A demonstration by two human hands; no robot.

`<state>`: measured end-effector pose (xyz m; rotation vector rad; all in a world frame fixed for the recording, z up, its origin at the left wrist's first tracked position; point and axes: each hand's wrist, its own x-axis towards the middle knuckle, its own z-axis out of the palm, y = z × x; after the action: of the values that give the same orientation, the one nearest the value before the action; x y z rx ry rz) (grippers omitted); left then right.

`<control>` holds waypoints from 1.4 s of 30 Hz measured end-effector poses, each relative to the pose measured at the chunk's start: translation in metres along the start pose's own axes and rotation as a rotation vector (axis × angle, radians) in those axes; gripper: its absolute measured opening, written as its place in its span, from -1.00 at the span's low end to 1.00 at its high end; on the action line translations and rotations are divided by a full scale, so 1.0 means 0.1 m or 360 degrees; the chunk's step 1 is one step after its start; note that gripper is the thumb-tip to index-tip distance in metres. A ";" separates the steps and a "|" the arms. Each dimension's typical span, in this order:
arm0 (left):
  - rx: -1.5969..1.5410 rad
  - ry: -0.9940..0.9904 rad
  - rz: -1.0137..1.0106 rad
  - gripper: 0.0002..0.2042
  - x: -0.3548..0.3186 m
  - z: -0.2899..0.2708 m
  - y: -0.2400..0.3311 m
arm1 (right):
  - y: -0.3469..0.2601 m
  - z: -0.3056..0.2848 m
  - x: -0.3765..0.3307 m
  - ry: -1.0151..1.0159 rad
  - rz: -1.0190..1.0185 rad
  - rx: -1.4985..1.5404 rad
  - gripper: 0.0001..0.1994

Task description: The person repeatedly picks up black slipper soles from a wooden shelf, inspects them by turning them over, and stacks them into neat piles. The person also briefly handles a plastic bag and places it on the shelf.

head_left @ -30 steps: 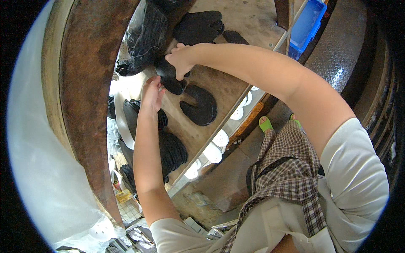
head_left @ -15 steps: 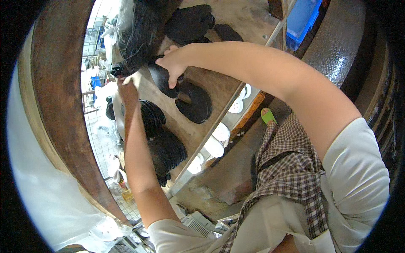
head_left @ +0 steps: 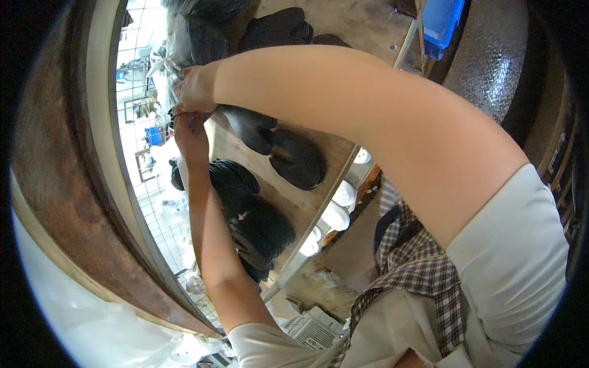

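Note:
A clear plastic bag (head_left: 162, 64) with black flat pieces in it lies at the far left end of the wooden table. My left hand (head_left: 194, 124) is closed at the bag's near edge. Right beside it, my right hand (head_left: 197, 87) bends its fingers against the bag, partly hiding what they grip. Just right of my hands, black shoe soles (head_left: 251, 132) lie on the table, apart from both hands. Next to them rests another black sole pair (head_left: 300, 161). Stacks of black soles (head_left: 264, 230) stand close to my left forearm.
More black soles (head_left: 276, 27) lie at the far side of the wooden table (head_left: 362, 21). White rounded pieces (head_left: 336, 216) sit below its right edge. A blue crate (head_left: 443, 24) stands at the far right. Wire mesh (head_left: 138, 178) and a brown beam (head_left: 80, 190) run along the left.
My right hand has left the black soles and moved left to the bag beside my left hand. The soles stay on the table. The view has shifted slightly.

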<state>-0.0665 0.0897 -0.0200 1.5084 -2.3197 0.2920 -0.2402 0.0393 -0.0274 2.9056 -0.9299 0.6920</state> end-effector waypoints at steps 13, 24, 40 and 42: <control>0.0326 -0.0487 0.0015 -0.48 0.55 -0.37 -0.57 | 0.45 0.38 -0.23 0.0117 0.0346 -0.0315 -0.86; 0.0700 -0.1085 -0.0037 -0.76 1.01 -0.30 -0.38 | -0.29 -0.32 -0.81 0.0467 0.0045 0.0042 -0.87; 0.0831 -0.0502 0.0305 -0.58 0.47 -0.59 -0.33 | -0.65 -0.38 -2.03 0.0540 -0.0045 0.0371 -0.88; 0.0713 -0.0451 0.0166 -0.57 0.44 -0.58 -0.25 | -0.62 -0.37 -2.04 0.0534 -0.0007 0.0433 -0.87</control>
<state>-0.0492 0.0630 0.0500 1.7249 -2.6912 0.7075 -0.3684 0.2076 -0.0716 2.8663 -0.8463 1.3501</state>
